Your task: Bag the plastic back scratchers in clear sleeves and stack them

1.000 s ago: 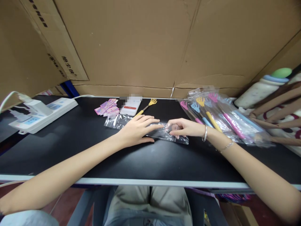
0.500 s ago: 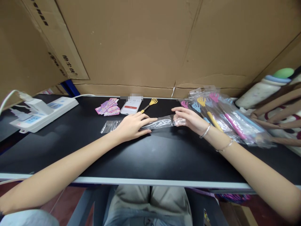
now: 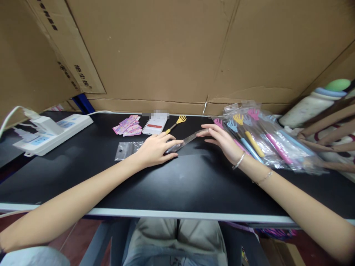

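While our left hand (image 3: 154,149) lies flat on the black tabletop (image 3: 183,184), pinning down a long, clear, empty plastic sleeve bag (image 3: 177,145), our right hand (image 3: 222,140) pinches the bag's far end between thumb and fingertips and lifts it slightly off the surface. The bag runs from a flat end with a hang hole, left of our left hand, up to that raised mouth. Nothing is in it yet, as far as we can see. Just behind our left hand lies one loose yellow hand-shaped back scratcher (image 3: 175,124), beside a white phone (image 3: 154,125) and small pink cards (image 3: 128,126). Touching our right wrist is a heap of bagged back scratchers in pink, blue and yellow (image 3: 260,138), so we judge many are packed and this one remains.
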`<state>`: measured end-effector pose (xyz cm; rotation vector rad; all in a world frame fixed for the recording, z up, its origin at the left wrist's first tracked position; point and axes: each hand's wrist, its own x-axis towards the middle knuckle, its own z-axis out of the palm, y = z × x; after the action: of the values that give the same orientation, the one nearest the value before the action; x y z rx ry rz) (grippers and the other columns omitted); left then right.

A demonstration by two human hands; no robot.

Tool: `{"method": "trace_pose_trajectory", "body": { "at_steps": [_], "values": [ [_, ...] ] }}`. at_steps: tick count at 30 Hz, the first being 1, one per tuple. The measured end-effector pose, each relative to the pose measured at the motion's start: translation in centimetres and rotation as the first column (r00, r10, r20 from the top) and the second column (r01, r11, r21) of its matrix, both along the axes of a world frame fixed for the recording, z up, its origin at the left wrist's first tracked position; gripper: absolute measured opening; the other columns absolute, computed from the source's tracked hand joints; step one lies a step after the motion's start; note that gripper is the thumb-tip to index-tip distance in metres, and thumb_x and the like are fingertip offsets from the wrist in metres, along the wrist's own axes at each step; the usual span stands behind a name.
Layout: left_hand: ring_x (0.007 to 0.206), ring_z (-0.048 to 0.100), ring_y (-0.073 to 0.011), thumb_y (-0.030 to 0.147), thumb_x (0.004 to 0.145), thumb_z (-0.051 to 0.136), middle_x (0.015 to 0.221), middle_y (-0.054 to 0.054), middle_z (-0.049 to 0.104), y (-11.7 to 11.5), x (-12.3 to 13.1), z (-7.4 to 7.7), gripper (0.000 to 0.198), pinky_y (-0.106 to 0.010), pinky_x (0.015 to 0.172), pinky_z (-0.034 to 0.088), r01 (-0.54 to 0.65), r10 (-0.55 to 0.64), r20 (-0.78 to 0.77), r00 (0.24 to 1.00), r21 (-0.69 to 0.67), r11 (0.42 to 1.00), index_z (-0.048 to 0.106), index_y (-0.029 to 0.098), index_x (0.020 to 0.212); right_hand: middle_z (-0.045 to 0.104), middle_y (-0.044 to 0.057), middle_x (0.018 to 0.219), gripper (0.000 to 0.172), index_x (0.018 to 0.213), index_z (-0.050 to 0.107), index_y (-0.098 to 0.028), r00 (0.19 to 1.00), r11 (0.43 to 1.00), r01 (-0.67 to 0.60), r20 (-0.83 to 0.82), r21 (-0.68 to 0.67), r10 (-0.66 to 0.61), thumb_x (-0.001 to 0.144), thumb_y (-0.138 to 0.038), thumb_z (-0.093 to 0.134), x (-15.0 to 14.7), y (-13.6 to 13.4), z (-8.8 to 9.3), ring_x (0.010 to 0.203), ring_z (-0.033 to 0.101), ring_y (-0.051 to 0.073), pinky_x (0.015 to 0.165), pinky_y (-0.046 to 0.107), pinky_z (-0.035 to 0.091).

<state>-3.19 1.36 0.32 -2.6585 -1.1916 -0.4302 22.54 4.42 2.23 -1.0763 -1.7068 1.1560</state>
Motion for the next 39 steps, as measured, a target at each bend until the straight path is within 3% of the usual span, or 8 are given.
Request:
{"method": "trace_pose_trajectory", "body": {
  "at_steps": [5, 15, 25, 33, 39],
  "values": [
    [0.113, 0.053, -0.0229, 0.047, 0.093, 0.043, 0.118, -0.005, 0.062, 0.0, 0.0, 0.0, 0.043, -0.032, 0.087, 0.044, 0.014, -0.014, -0.007, 1.000, -0.006, 1.000, 0.052, 0.028, 0.131, 0.068, 0.008, 0.103, 0.036, 0.115, 0.047, -0.021, 0.993, 0.980, -0.088, 0.095, 0.177, 0.072, 0.086, -0.042, 0.054, -0.2, 0.3, -1.1, 0.103, 0.062, 0.021, 0.094, 0.040, 0.045],
    [0.118, 0.052, -0.0252, 0.047, 0.090, 0.049, 0.117, -0.006, 0.061, -0.3, 0.5, -0.2, 0.044, -0.036, 0.094, 0.044, 0.013, -0.008, 0.081, 0.997, -0.053, 0.999, 0.052, 0.025, 0.129, 0.068, 0.007, 0.097, 0.023, 0.104, 0.051, -0.020, 0.961, 0.927, -0.185, 0.257, 0.327, 0.101, 0.087, -0.035, 0.054, -1.0, -0.4, -1.5, 0.096, 0.064, 0.020, 0.092, 0.040, 0.047],
    [0.112, 0.057, -0.0219, 0.049, 0.090, 0.047, 0.123, -0.005, 0.061, -0.4, 1.0, -0.3, 0.050, -0.040, 0.099, 0.042, 0.031, 0.018, 0.246, 0.969, -0.192, 0.981, 0.043, 0.025, 0.134, 0.066, 0.006, 0.097, 0.012, 0.095, 0.053, -0.022, 0.949, 0.892, -0.261, 0.265, 0.368, 0.168, 0.087, -0.031, 0.055, -1.3, -1.1, -1.6, 0.097, 0.063, 0.020, 0.090, 0.038, 0.049],
    [0.111, 0.058, -0.0212, 0.051, 0.088, 0.050, 0.118, -0.002, 0.063, -1.0, 1.5, 0.1, 0.042, -0.036, 0.094, 0.045, -0.037, 0.086, 0.272, 0.959, -0.182, 0.983, 0.054, 0.026, 0.122, 0.065, 0.006, 0.099, 0.014, 0.097, 0.056, -0.022, 0.895, 0.853, -0.325, 0.425, 0.408, 0.138, 0.083, -0.022, 0.056, -1.5, -1.1, -2.4, 0.096, 0.060, 0.020, 0.089, 0.039, 0.049],
    [0.108, 0.059, -0.0219, 0.051, 0.085, 0.054, 0.116, -0.002, 0.064, -1.1, 1.5, 0.1, 0.042, -0.035, 0.090, 0.047, -0.036, 0.079, 0.259, 0.963, -0.165, 0.986, 0.056, 0.028, 0.121, 0.066, 0.006, 0.103, 0.015, 0.099, 0.054, -0.022, 0.928, 0.884, -0.319, 0.305, 0.343, 0.216, 0.084, -0.022, 0.055, -1.7, -1.5, -2.0, 0.100, 0.063, 0.019, 0.091, 0.038, 0.050]
  ]
}}
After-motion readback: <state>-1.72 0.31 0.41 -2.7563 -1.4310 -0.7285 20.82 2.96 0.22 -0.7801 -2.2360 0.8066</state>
